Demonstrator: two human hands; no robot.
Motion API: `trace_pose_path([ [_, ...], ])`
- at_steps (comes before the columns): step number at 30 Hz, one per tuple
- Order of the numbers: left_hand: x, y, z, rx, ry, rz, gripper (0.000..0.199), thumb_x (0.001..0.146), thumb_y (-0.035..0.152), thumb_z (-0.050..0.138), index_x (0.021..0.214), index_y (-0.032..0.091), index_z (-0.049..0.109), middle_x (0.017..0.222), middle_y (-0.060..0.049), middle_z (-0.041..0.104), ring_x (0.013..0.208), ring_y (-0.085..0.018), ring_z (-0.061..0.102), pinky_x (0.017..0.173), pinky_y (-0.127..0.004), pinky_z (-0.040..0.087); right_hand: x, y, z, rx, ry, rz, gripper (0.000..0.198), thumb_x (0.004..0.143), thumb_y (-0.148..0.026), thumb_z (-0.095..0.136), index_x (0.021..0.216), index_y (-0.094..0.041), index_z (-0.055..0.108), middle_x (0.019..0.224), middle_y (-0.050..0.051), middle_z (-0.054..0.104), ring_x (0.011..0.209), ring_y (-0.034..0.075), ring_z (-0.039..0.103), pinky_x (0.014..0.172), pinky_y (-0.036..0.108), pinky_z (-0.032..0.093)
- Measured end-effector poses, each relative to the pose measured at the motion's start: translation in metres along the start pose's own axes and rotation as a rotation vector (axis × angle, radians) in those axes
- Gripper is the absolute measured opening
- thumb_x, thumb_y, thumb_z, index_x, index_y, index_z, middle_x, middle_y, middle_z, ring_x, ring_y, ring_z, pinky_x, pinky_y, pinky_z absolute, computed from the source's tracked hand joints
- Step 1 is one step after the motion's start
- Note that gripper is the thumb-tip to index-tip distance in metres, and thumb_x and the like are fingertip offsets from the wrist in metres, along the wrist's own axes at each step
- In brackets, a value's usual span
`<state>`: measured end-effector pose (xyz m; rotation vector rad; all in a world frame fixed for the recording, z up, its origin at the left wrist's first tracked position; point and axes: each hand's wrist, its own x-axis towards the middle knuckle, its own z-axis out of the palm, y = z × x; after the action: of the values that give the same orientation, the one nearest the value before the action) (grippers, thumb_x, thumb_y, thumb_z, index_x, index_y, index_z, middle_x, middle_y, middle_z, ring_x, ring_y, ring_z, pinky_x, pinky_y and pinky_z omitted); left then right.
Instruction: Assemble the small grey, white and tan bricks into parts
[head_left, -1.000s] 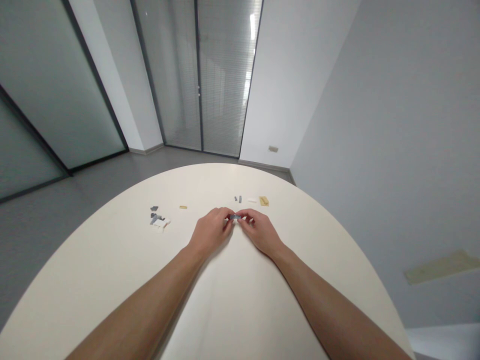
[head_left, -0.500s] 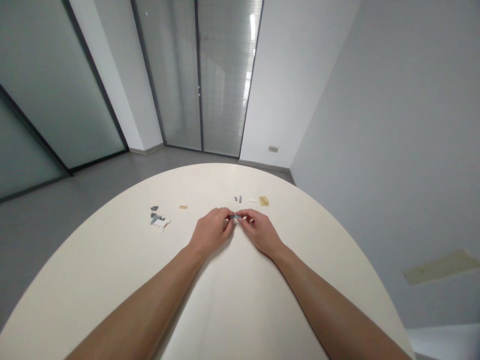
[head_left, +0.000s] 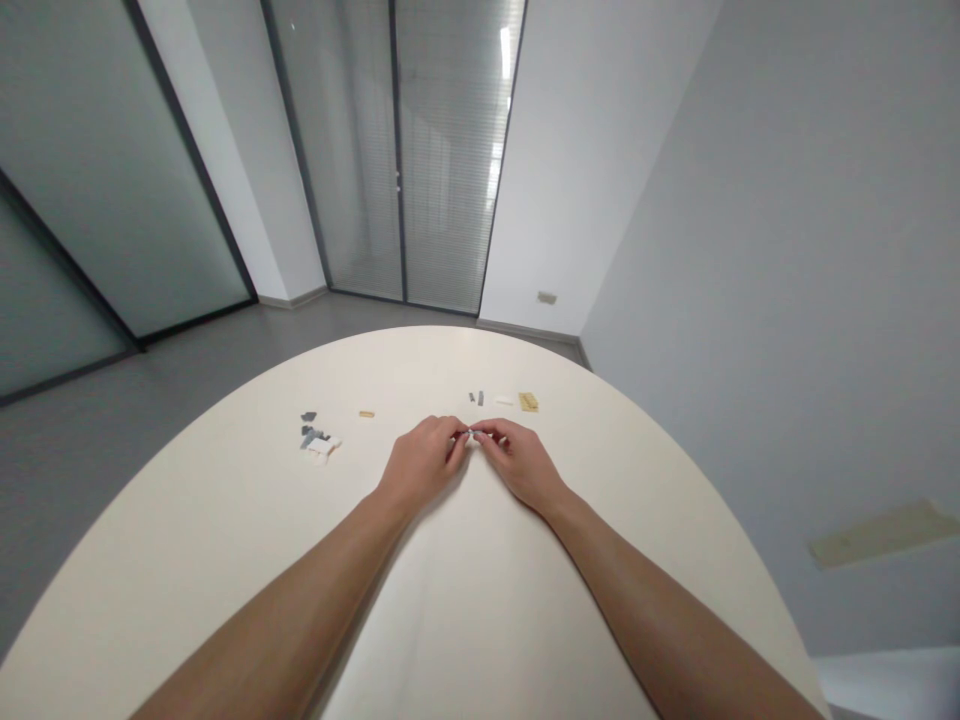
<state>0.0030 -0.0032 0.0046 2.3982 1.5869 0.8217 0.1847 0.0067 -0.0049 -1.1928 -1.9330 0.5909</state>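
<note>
My left hand and my right hand meet fingertip to fingertip over the middle of the table. Both pinch a tiny grey piece between thumb and fingers. Most of that piece is covered by the fingertips, and its exact kind is too small to make out. Just beyond the hands lie two small dark grey pieces, a thin white strip and a flat tan piece.
The round white table carries a loose pile of grey and white pieces on the left. A dark grey piece lies behind the pile, and a narrow tan piece to its right. Glass partitions stand past the far edge.
The grey piece between my fingertips has turned slightly, and less of it shows. My hands stay almost in place, and the pieces on the table have not moved.
</note>
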Motion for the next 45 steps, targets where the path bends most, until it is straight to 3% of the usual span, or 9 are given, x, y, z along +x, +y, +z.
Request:
trace_pose_path([
  [26, -0.0009, 0.0000, -0.0010, -0.016, -0.014, 0.007, 0.022, 0.097, 0.030, 0.046, 0.107, 0.022, 0.064, 0.099, -0.005, 0.070, 0.092, -0.020, 0.064, 0.079, -0.032, 0.047, -0.0007, -0.0043, -0.0012, -0.021, 0.003, -0.002, 0.015, 0.091, -0.022, 0.057, 0.100, -0.022, 0.069, 0.085, 0.000, 0.070, 0.074, 0.014, 0.059, 0.071, 0.027, 0.045],
  [45, -0.0019, -0.0005, 0.0001, -0.023, 0.003, 0.000, 0.020, 0.094, 0.028, 0.050, 0.108, 0.024, 0.063, 0.097, -0.004, 0.069, 0.090, -0.020, 0.064, 0.076, -0.031, 0.046, -0.0009, -0.0032, -0.0008, -0.014, 0.011, 0.009, 0.014, 0.090, -0.022, 0.057, 0.100, -0.022, 0.067, 0.086, 0.001, 0.070, 0.076, 0.015, 0.061, 0.072, 0.028, 0.044],
])
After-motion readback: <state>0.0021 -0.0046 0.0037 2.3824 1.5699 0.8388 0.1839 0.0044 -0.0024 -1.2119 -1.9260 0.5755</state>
